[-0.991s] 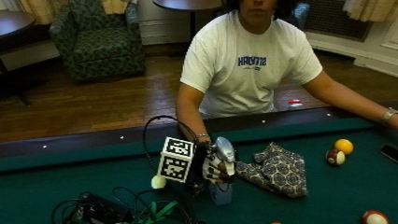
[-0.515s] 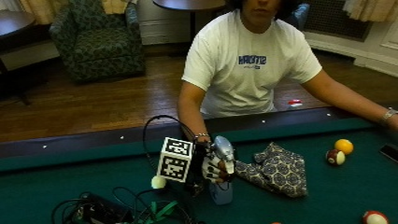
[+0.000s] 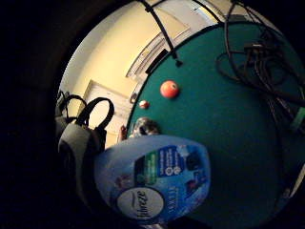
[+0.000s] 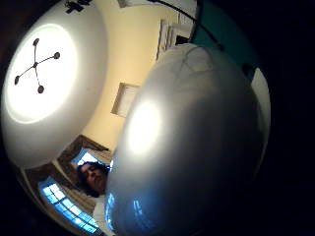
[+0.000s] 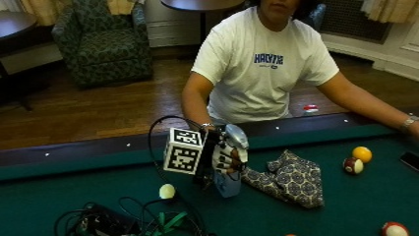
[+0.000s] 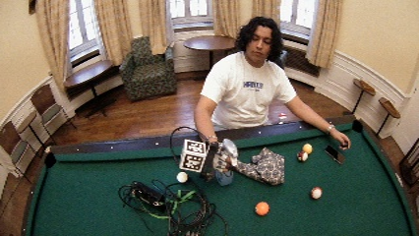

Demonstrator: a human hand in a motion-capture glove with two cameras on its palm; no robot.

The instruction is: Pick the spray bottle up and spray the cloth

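Now your hand [image 5: 225, 158] wraps its fingers round the bottle [image 5: 230, 164], nozzle facing the cloth [image 5: 288, 177] just beside, ready to spray.

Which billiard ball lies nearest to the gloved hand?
The pale yellow-white ball, alone beside the cables; the gloved right hand is closer to it than to other balls beyond the cloth.

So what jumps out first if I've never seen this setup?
A pool table used as a workbench. At its middle a gloved right hand grips a spray bottle, with a patterned cloth crumpled on the felt just beside it. Billiard balls lie past the cloth, and a cable tangle on the other side.
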